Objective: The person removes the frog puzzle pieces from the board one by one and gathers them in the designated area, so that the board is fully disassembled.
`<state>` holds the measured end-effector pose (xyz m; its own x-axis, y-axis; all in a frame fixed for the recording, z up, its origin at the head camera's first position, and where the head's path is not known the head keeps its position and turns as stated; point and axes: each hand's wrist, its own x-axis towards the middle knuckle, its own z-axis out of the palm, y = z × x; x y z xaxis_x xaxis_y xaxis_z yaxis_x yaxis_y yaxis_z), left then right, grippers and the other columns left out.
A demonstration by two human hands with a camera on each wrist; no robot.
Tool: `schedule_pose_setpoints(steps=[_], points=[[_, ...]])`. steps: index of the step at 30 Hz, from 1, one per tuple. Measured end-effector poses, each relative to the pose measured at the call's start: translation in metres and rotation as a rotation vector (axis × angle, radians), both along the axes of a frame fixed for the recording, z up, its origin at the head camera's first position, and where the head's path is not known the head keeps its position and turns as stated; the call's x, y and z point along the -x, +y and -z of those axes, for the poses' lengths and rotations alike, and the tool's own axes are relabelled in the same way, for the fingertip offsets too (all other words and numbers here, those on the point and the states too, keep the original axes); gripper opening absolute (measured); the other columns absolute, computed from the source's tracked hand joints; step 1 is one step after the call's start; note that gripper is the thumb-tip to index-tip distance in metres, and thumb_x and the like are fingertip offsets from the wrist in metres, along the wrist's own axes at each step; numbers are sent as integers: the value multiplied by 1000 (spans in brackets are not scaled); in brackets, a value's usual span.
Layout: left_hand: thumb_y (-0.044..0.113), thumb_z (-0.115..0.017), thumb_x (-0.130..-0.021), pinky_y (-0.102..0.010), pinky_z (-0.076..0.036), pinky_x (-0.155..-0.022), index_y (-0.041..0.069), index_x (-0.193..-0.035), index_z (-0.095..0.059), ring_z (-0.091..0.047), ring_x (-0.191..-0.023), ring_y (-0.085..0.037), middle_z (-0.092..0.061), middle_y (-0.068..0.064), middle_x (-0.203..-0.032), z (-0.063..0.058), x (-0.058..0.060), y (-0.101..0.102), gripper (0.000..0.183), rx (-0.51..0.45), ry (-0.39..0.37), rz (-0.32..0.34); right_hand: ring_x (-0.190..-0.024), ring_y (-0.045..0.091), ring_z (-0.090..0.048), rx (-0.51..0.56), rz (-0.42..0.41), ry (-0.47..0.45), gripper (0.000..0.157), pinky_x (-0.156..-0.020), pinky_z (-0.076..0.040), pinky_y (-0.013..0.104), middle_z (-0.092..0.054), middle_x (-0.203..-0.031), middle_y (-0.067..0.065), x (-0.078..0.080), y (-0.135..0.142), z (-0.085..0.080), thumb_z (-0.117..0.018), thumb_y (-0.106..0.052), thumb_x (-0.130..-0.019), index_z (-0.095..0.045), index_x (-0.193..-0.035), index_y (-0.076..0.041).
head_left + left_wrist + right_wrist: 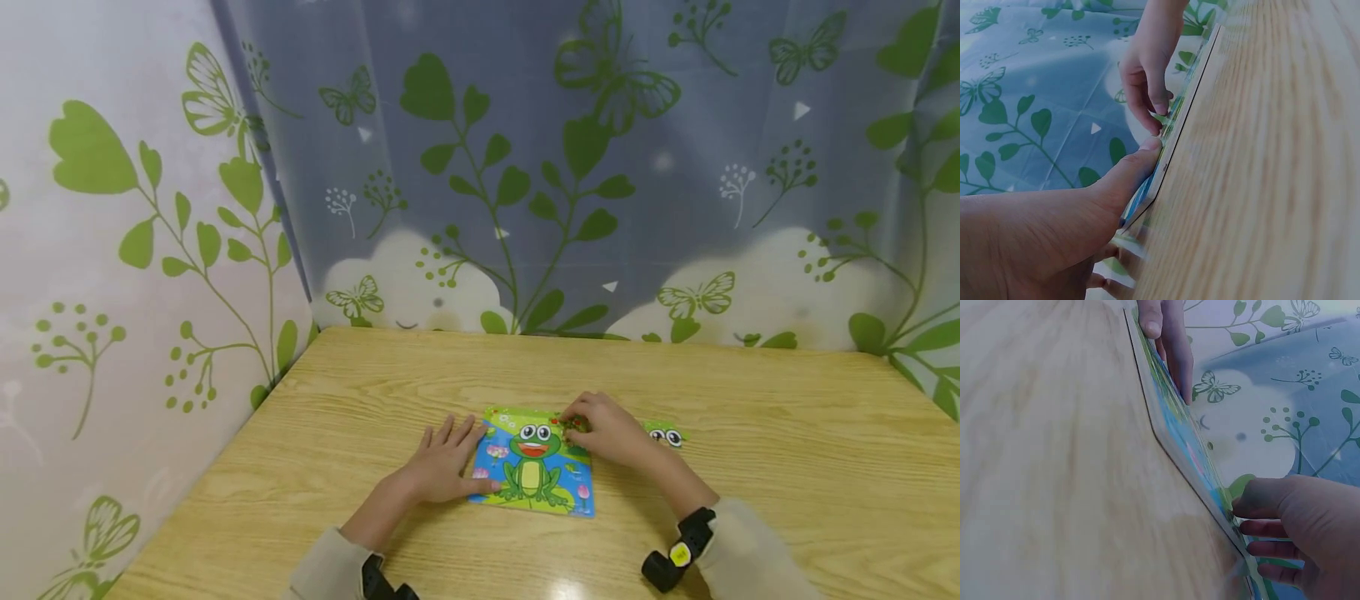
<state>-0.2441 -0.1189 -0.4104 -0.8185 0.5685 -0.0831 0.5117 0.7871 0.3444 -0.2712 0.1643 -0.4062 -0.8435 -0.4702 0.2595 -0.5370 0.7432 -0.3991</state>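
A frog jigsaw puzzle (531, 475), a thin board with a green frog on blue and green, lies flat on the table. My left hand (444, 468) rests along its left side, fingers spread and extended, the thumb (1141, 156) lying over the near left part. At the upper right corner my right hand (606, 429) has thumb and fingers curled about a green puzzle piece (576, 427) with red dots, low on the board. Its palm side hides much of that corner. In the right wrist view, the fingertips (1244, 528) are right at the board's edge.
Just right of the right hand lies another green piece (666, 435) with two big cartoon eyes, partly behind the wrist. The wood-grain table (787, 467) runs back to a blue curtain (525, 167) printed with leaves and butterflies. A pale patterned curtain (150, 292) borders the left side.
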Motion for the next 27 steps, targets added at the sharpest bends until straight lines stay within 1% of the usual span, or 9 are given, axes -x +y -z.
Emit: schedule_pose_setpoints(steps=[4, 7, 10, 15, 21, 27], points=[[61, -50, -85, -60, -3, -102, 10, -148, -18, -2, -135, -40, -11, -15, -151, 1, 1, -1, 87, -19, -5, 4, -88, 21, -50, -10, 50, 22, 16, -75, -44, 38, -56, -96, 2, -1, -5, 4, -67, -16, -83, -68, -97, -8], [61, -50, -85, -60, -3, -102, 10, -148, -19, -1, -135, -40, -11, -15, -151, 1, 1, -3, 87, -17, -1, 0, -91, 22, -50, -26, 68, 37, 17, -78, -44, 40, -55, -97, 2, -1, -8, 6, -66, -17, -83, -66, -97, -7], [62, -49, -85, -59, -2, -102, 10, -148, -18, -1, -135, -39, -10, -14, -151, 1, 1, -4, 87, -11, 3, -6, -91, 23, -48, -28, 71, 53, 16, -78, -43, 40, -53, -98, 3, -1, -11, 8, -65, -18, -84, -65, -97, -8], [62, -49, -85, -59, -1, -102, 11, -148, -18, 0, -135, -39, -10, -14, -151, 0, 1, -4, 87, -15, -2, -5, -86, 21, -45, -30, 63, 76, 9, -74, -42, 38, -51, -96, 2, -1, -13, 10, -63, -14, -84, -63, -92, -9], [61, -50, -85, -59, -2, -102, 11, -148, -18, 0, -135, -39, -10, -14, -151, -1, 0, -1, 86, -17, -6, -2, -89, 23, -46, -49, 69, 84, 16, -78, -42, 40, -52, -98, 4, -3, -11, 11, -61, -15, -85, -63, -99, -6], [62, -49, -85, -59, -2, -102, 11, -148, -18, -1, -135, -40, -10, -15, -151, 0, 0, -1, 86, -15, -7, 1, -90, 22, -46, -63, 81, 88, 17, -79, -41, 40, -52, -98, 3, -3, -10, 13, -61, -15, -86, -63, -100, -7]])
